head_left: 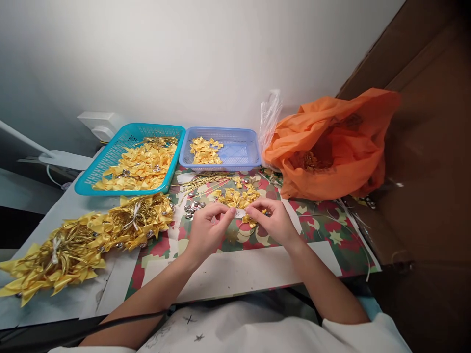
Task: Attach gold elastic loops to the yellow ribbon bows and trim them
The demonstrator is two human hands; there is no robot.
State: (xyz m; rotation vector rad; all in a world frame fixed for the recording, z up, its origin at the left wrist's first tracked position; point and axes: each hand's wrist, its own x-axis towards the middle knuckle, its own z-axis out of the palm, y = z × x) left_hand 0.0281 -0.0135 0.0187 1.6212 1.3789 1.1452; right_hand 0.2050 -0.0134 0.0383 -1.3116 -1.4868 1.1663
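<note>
Between my fingertips, over the table, is a small whitish tag-like piece (240,213); it is too small to tell its kind. My left hand (209,228) pinches its left end with thumb and forefinger. At its right end, my right hand (273,219) closes in a like pinch. Just behind both hands lies a loose pile of small yellow ribbon bows (235,197), partly covered by my fingers. Several silver bells (194,207) are scattered beyond my left hand. Gold twist ties (208,182) lie farther back.
At the back stand a teal basket (84,182) of yellow bows and a blue basket (221,167) with smaller bows. An orange bag (342,166) gapes at the right. Bundled yellow ribbon flowers (62,255) lie left on the camouflage-patterned tabletop (342,255). Cardboard (423,147) borders the right side.
</note>
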